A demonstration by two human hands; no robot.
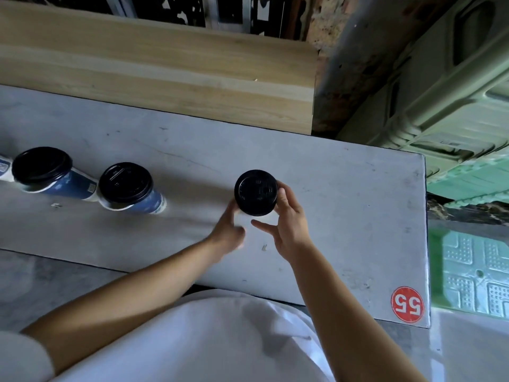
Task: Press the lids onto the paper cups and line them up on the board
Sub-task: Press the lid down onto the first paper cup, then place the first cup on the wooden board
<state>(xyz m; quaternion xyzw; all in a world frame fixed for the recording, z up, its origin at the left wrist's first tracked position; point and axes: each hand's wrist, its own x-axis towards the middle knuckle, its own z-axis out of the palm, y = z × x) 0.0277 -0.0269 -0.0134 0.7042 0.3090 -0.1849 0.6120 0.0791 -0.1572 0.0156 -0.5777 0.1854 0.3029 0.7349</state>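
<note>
A white cloth shirt fills the bottom edge, and two bare forearms are stretched out from it. The left hand is blurred. Its fingers are laid against the wall of a cup just under the lid, but whether it is gripped cannot be told. The right hand is curled round the right side of the round black plastic lid, fingertips on its rim, with the thumb held out straight below it.

The cup is seen from straight above, so it is almost wholly hidden by its lid. It is placed over the middle of the board, a flat, matt, pale grey slab marked with scuffs. A round red sticker printed "55" is stuck at its near right corner.

To the left a second cup and a third cup are set side by side on the board. Both are of blue and white paper and are capped in glossy black. A fourth cup is cut off by the frame.

Beyond the board, pale grained wooden planks are laid. At right, ribbed green moulded plastic pallets are seen.
</note>
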